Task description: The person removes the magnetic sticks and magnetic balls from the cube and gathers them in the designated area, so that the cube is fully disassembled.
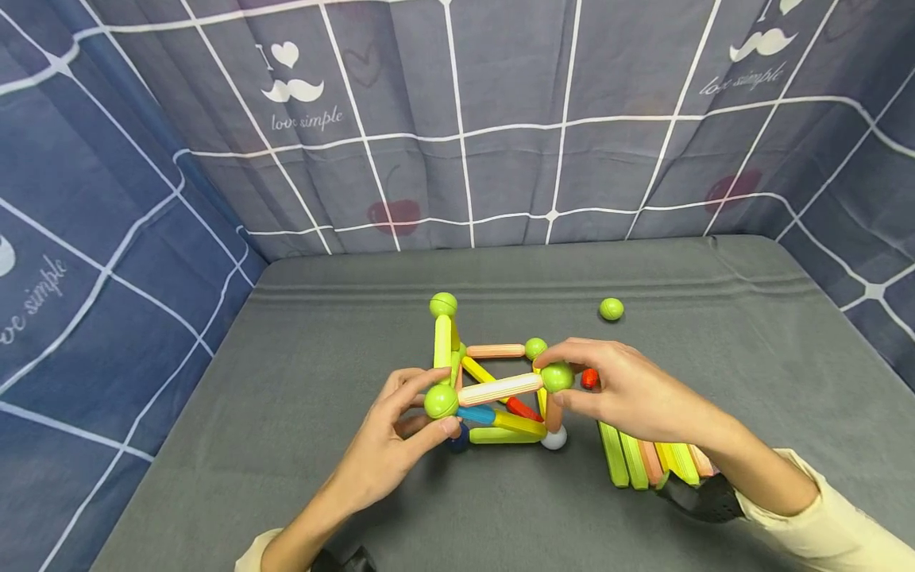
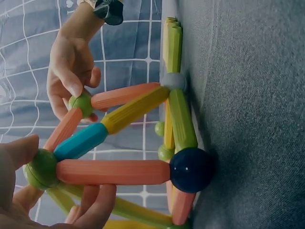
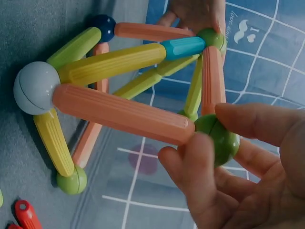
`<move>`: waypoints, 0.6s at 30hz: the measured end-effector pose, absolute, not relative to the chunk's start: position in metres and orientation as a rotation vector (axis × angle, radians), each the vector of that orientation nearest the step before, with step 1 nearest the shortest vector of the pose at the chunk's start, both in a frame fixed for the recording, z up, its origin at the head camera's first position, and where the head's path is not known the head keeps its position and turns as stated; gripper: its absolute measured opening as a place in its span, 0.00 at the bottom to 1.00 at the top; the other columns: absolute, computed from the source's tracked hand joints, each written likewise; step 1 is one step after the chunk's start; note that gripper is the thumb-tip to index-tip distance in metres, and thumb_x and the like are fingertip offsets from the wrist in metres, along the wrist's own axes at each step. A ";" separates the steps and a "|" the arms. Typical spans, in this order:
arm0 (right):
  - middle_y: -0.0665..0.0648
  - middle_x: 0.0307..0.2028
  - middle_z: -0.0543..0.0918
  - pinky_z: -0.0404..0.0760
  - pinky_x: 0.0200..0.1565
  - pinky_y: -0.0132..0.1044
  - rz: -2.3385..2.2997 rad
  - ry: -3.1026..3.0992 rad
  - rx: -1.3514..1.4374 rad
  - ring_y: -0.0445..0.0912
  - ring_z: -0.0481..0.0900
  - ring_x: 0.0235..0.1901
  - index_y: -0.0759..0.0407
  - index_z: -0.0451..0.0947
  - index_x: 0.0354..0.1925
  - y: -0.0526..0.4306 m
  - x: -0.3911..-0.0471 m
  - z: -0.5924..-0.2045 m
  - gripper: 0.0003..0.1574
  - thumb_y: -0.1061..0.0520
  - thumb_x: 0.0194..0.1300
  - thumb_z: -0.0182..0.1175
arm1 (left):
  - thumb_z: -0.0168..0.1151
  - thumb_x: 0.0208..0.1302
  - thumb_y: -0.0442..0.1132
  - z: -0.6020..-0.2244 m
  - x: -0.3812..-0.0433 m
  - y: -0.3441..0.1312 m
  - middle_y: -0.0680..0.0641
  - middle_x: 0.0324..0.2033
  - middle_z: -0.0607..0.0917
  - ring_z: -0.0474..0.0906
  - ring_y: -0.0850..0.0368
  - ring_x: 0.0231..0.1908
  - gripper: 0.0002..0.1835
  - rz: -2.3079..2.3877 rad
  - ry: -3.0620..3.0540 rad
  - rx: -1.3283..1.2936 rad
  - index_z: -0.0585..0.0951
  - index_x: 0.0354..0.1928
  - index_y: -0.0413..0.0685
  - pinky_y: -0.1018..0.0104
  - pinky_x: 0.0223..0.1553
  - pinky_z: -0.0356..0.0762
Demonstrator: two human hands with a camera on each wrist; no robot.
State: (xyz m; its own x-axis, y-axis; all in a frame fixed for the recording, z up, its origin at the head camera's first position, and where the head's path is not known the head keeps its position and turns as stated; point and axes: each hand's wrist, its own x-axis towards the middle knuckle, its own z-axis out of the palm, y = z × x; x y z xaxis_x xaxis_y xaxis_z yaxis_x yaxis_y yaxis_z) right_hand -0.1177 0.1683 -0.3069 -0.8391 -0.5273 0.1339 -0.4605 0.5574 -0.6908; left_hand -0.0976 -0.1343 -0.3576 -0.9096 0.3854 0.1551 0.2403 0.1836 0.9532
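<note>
Head view: stick-and-ball framework [image 1: 518,423] stands between the two hands, near the middle of the grey cloth [image 1: 336,318].

Left hand [image 1: 386,445]: thumb and fingers grasp the near left green ball [image 1: 441,401], an upper corner. Right hand [image 1: 618,389]: pinches the near right green ball [image 1: 557,377], the opposite upper corner. Pale orange rod [image 1: 500,388] spans these two balls. Light green rod [image 1: 442,342] runs from the left-hand corner away from the person to a far green ball [image 1: 443,304].

Left wrist view: dark blue ball [image 2: 191,169] sits at cloth level, joined by a salmon rod [image 2: 114,171] to the left-hand corner. Right wrist view: grey ball [image 3: 36,88] likewise sits low, below the right-hand corner.

Edges and room: grey cloth extends leftward from the left hand to the curtain [image 1: 500,183], and beyond the framework to its far edge. Right side is tighter: stack of sticks [image 1: 646,461] lies just beside the right forearm, red piece [image 1: 590,379] near the right fingers, loose green ball [image 1: 611,309] farther back.
</note>
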 end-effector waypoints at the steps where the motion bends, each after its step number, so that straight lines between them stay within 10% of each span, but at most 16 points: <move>1: 0.40 0.40 0.80 0.75 0.35 0.34 -1.151 2.693 -0.848 0.38 0.76 0.34 0.46 0.80 0.51 0.170 -0.118 -0.307 0.16 0.56 0.64 0.67 | 0.67 0.66 0.38 -0.358 -0.098 -0.134 0.43 0.58 0.66 0.77 0.46 0.48 0.31 1.828 2.320 0.632 0.70 0.70 0.52 0.61 0.49 0.80; 7: 0.39 0.37 0.80 0.75 0.32 0.33 -1.174 2.684 -0.848 0.39 0.75 0.29 0.44 0.81 0.50 0.167 -0.121 -0.310 0.14 0.44 0.68 0.63 | 0.66 0.66 0.34 -0.359 -0.105 -0.134 0.45 0.66 0.64 0.78 0.50 0.53 0.31 1.802 2.294 0.766 0.70 0.70 0.55 0.60 0.51 0.79; 18: 0.46 0.29 0.82 0.76 0.23 0.34 -1.263 2.516 -0.896 0.43 0.74 0.16 0.48 0.78 0.46 0.164 -0.125 -0.311 0.06 0.56 0.75 0.54 | 0.66 0.66 0.32 -0.362 -0.113 -0.134 0.44 0.52 0.77 0.80 0.52 0.42 0.28 1.820 2.207 0.853 0.73 0.66 0.51 0.62 0.44 0.82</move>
